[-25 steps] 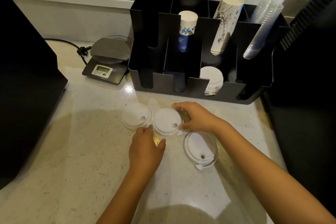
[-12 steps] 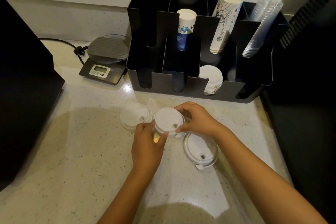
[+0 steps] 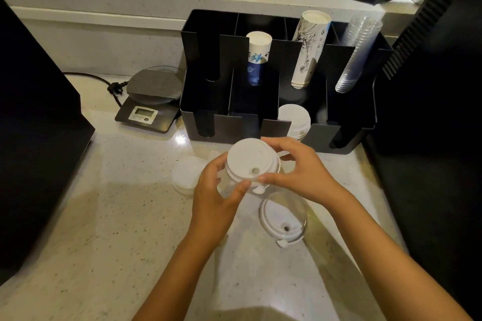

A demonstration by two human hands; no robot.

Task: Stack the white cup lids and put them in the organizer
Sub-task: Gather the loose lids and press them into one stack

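Note:
A small stack of white cup lids (image 3: pixel 249 161) is lifted off the counter, just in front of the black organizer (image 3: pixel 227 125). My left hand (image 3: pixel 216 198) grips its near left edge and my right hand (image 3: pixel 297 172) grips its right side. One white lid (image 3: pixel 186 176) lies on the counter to the left, partly behind my left hand. Another lid (image 3: pixel 283 219) lies below my right hand. A stack of white lids (image 3: pixel 294 118) sits in a front compartment of the organizer.
The organizer's back slots hold paper cup stacks (image 3: pixel 258 57) (image 3: pixel 309 49) and clear cups (image 3: pixel 357 55). A kitchen scale (image 3: pixel 150 99) with a cord stands left of it. Dark appliances (image 3: pixel 34 138) (image 3: pixel 430 112) flank the counter on both sides.
Both hands have raised the lid stack from the counter and brought it closer to the organizer's front. The two loose lids have stayed in place.

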